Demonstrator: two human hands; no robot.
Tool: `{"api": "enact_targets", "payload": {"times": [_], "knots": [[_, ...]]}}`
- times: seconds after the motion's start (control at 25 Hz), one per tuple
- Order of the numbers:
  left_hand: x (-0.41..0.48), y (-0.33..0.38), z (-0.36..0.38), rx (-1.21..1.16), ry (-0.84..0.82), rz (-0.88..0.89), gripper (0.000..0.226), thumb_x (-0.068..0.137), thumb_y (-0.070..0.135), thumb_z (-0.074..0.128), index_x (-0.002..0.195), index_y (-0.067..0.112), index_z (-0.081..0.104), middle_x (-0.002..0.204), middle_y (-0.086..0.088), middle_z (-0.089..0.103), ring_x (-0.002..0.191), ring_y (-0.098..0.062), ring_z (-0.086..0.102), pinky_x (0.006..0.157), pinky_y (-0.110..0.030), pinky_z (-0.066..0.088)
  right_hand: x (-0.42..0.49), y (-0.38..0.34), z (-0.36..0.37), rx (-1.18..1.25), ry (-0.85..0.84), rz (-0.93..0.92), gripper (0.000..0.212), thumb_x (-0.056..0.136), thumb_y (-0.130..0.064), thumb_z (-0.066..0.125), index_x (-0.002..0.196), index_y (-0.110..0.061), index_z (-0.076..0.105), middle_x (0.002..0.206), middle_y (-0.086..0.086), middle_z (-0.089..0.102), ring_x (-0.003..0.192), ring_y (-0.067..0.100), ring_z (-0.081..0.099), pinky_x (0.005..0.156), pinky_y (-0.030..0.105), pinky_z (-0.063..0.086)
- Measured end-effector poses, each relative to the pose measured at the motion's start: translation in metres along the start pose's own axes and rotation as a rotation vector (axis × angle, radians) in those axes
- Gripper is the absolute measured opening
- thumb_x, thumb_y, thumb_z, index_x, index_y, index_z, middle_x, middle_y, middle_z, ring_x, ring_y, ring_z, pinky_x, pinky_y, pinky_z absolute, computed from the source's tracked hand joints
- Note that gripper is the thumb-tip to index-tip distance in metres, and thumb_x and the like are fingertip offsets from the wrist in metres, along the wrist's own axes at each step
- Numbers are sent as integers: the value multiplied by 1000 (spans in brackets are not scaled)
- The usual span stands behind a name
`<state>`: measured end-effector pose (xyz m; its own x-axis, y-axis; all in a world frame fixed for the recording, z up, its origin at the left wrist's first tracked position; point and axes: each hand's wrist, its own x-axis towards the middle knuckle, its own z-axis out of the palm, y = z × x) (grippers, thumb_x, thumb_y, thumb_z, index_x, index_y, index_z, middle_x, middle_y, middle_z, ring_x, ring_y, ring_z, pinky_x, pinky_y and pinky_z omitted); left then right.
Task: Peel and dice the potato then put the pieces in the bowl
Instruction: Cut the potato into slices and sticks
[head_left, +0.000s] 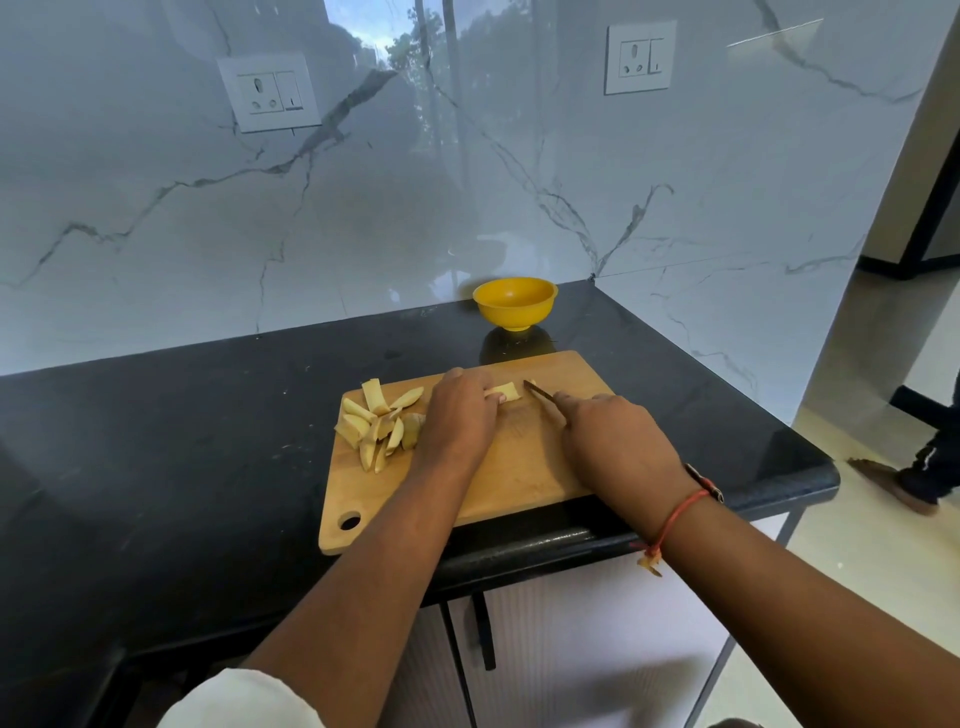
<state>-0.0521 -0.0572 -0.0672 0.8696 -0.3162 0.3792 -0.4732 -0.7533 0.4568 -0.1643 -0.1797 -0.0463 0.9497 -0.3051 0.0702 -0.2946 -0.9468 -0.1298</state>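
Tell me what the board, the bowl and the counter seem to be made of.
The board: probably wood, pale and matt, with faint grain. The bowl: looks like plastic, even yellow with a dull sheen. The counter: likely polished dark stone, speckled, mirroring the bowl.

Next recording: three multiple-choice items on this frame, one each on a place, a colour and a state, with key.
1. Where does the bowl stand? A on the cutting board; B on the counter behind the board; C on the floor.
2. What colour is the bowl? A red; B yellow; C white.
3. What is the right hand doing? A lying flat; B gripping the bowl; C holding the knife.
Key: 1 B, black counter lies under it; 2 B, plainly yellow; 3 C, the blade juts from its grip.
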Motion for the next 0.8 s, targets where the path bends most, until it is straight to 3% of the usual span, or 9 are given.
{"api": "enact_targets", "payload": {"times": [0.16, 0.4, 0.8], "knots": [[1, -2, 1, 8, -2, 43, 14, 96, 29, 64, 94, 18, 72, 95, 0, 64, 84, -10, 52, 70, -25, 43, 5, 4, 2, 101, 92, 42, 51, 105, -17, 38, 154, -32, 36, 100, 6, 62, 90, 23, 65, 81, 35, 59], [4, -3, 0, -53, -30, 45, 25, 94, 28, 67, 117, 21, 73, 111, 0, 69, 101, -16, 59, 85, -29, 50, 8, -9, 6, 242, 175, -19, 41, 106, -26, 38, 145, -28, 52, 96, 2, 69, 82, 15, 63, 80, 32, 58], [9, -6, 0, -125, -65, -10, 21, 90, 28, 72, 109, 21, 76, 110, 0, 72, 102, -18, 63, 87, -33, 51, 25, -19, 9, 167, 143, -2, 38, 103, -26, 39, 134, -27, 62, 95, 5, 68, 80, 21, 62, 71, 34, 54]]}}
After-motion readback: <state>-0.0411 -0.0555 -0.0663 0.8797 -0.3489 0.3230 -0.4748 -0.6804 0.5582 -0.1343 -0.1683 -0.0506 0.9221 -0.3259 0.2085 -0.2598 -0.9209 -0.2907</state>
